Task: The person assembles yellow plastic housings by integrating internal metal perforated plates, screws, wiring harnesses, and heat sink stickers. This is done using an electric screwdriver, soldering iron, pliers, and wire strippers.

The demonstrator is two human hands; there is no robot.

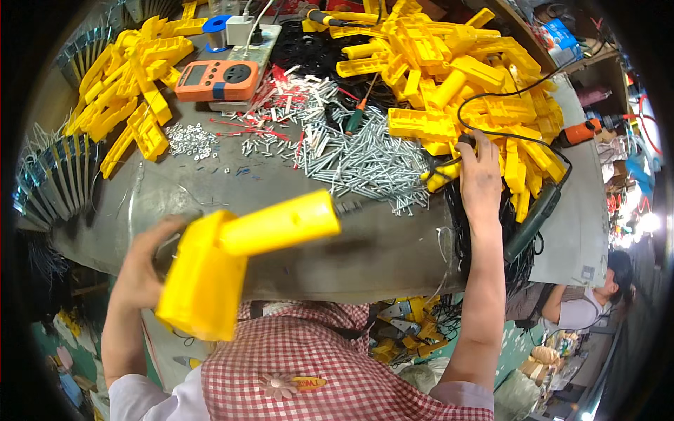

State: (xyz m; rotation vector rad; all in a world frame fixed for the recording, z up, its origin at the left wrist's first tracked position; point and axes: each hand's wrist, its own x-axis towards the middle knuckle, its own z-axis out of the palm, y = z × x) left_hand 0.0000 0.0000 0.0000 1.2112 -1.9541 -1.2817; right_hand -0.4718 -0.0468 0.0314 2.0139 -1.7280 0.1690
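Note:
My left hand (144, 270) is closed round a yellow plastic tool housing (200, 281), holding it above the near left part of the table. Its long tubular end (281, 223) points right, and a dark spiral-looking piece (348, 208) shows at the tip; the housing is slightly blurred. My right hand (480, 179) reaches to the near edge of a large heap of yellow plastic housings (484, 77). Its fingers are curled at a small dark piece beside a black cable (460, 112); the fingers partly hide it, and I cannot make out what it is.
Loose screws (372, 158) lie mid-table, with a green-handled screwdriver (357, 118) behind them. Further left are white nuts (191, 142), an orange multimeter (217, 81) and more yellow housings (133, 84). A dark green corded tool (530, 224) lies right. Another person (586, 305) is at far right.

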